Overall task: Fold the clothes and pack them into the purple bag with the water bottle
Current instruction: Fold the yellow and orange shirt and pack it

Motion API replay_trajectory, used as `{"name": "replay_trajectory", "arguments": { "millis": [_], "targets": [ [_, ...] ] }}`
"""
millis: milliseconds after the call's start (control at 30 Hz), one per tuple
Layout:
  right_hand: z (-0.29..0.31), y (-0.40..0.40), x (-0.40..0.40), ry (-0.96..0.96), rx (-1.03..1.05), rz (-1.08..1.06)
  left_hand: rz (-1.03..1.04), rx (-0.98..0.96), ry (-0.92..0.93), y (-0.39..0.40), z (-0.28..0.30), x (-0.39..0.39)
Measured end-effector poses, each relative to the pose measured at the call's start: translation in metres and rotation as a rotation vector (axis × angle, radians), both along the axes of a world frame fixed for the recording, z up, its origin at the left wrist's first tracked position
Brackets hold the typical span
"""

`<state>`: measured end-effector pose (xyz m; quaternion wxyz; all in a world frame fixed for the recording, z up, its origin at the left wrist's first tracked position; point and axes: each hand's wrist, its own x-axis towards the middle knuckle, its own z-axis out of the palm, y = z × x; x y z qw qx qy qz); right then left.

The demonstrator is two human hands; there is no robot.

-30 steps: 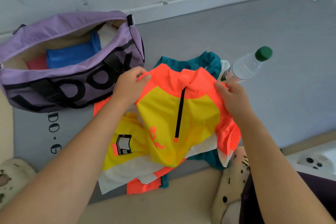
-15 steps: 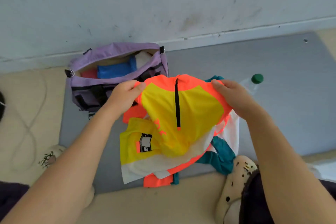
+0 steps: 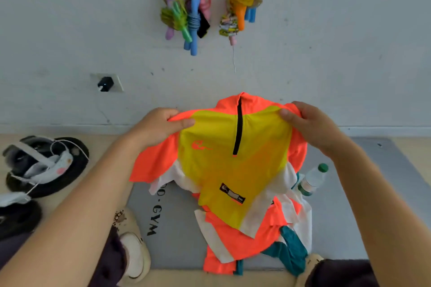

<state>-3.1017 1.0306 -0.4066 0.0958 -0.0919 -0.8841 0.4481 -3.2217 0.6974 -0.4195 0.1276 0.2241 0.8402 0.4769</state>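
Head view: left hand (image 3: 161,127) and right hand (image 3: 310,124), fingers pinched shut on jersey (image 3: 233,158) shoulders; fabric looks light, limp, slippery; shoulder seams seem the best hold.

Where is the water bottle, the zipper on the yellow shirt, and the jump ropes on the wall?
water bottle (image 3: 313,179): head view, on its clear body.
zipper (image 3: 238,128): head view, middle of the black strip.
jump ropes (image 3: 191,7): head view, on the left hanging bundle.

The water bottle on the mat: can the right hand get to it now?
Probably not at once. The right hand grips the jersey by its shoulder, and so is busy. The water bottle lies uncovered on the mat below it.
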Motion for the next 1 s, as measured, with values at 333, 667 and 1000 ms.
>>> {"name": "replay_trajectory", "arguments": {
  "millis": [333, 667, 1000],
  "targets": [
    [0.063, -0.033, 0.052, -0.118, -0.034, 0.144, -0.042, 0.197, -0.138, -0.022, 0.047, 0.064],
    [0.037, -0.015, -0.005, -0.218, 0.110, 0.067, 0.061, -0.068, -0.055, -0.014, 0.020, 0.018],
    [-0.303, -0.016, -0.019, -0.646, 0.164, 0.070, 0.117, -0.479, -0.373, -0.005, -0.319, 0.025]
  ]
}}
